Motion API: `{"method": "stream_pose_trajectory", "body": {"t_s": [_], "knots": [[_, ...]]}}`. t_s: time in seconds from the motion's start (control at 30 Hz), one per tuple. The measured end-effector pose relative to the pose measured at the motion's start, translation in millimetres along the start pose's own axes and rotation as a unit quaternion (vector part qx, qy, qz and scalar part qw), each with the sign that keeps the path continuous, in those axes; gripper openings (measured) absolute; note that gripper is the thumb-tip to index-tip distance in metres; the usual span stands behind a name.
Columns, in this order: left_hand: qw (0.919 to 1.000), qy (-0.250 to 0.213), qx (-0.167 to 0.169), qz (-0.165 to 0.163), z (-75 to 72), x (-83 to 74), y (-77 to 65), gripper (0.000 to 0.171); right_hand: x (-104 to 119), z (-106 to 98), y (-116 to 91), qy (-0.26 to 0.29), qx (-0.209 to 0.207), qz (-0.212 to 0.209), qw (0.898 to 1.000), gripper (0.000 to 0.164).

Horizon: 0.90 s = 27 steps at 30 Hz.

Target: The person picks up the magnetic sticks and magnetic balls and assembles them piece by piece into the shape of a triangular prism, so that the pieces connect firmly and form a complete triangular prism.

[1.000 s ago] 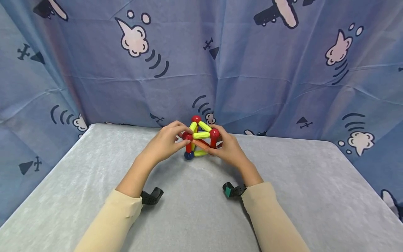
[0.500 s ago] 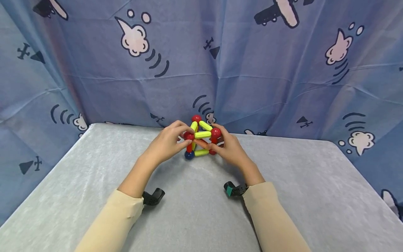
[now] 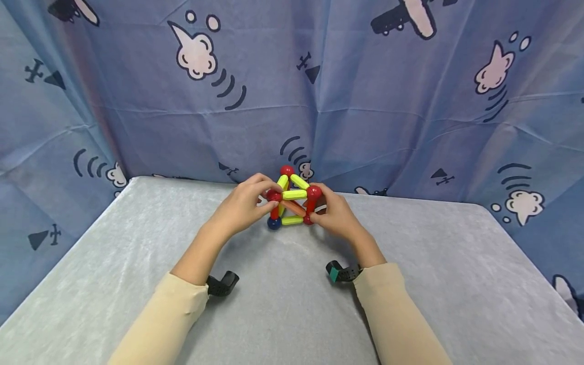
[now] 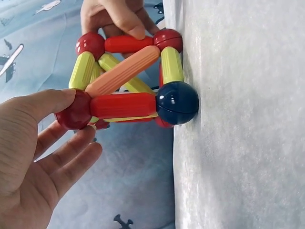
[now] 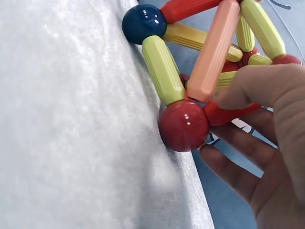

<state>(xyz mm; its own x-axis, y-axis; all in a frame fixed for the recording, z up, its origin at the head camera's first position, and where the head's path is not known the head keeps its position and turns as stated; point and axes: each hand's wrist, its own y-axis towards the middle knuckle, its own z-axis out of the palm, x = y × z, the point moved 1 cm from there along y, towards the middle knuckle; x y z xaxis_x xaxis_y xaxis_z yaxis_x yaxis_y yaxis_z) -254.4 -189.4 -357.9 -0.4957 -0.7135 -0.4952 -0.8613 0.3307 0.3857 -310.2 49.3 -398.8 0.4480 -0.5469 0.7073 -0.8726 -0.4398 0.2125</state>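
A frame of magnetic rods and balls stands on the table. My left hand [image 3: 244, 205] pinches its upper-left red ball [image 4: 74, 114] between thumb and fingers. Below that ball, a red rod [image 4: 125, 105] runs down to a dark blue ball [image 4: 177, 103]. An orange rod [image 5: 214, 52] slants across the front face, from the pinched ball to the lower-right red ball [image 5: 184, 125]. On the right side, my right hand [image 3: 339, 215] grips the upright red rod [image 4: 128, 44], thumb in front and fingers behind. Yellow rods [image 3: 295, 194] link other balls; some rear parts are hidden.
A pale cloth covers the table [image 3: 283, 304]. Close behind the frame hangs a blue patterned curtain [image 3: 274, 91]. Each wrist wears a black strap mount, one on the left wrist [image 3: 222, 284] and one on the right wrist [image 3: 343, 272].
My right thumb has left the orange rod's lower end for the red upright, uncovering the lower-right red ball. The frame's upper part has shifted slightly right. My left hand keeps its pinch.
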Motion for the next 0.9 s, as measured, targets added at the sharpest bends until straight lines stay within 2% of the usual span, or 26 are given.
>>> {"method": "stream_pose_trajectory", "body": {"t_s": [0.2,0.4,0.9], "knots": [[0.9999,-0.004,0.002,-0.01,-1.3,1.7,-1.2,0.023,-5,6,2,0.021,0.006,0.018,1.0,0.054],[0.9999,-0.003,0.003,-0.015,-0.3,2.9,-2.1,0.022,-7,12,1,0.032,0.005,0.013,0.999,0.056],[1.0,0.001,-0.001,0.004,2.8,-1.0,-0.4,0.024,-9,11,3,0.031,0.003,0.047,0.998,0.053]]}}
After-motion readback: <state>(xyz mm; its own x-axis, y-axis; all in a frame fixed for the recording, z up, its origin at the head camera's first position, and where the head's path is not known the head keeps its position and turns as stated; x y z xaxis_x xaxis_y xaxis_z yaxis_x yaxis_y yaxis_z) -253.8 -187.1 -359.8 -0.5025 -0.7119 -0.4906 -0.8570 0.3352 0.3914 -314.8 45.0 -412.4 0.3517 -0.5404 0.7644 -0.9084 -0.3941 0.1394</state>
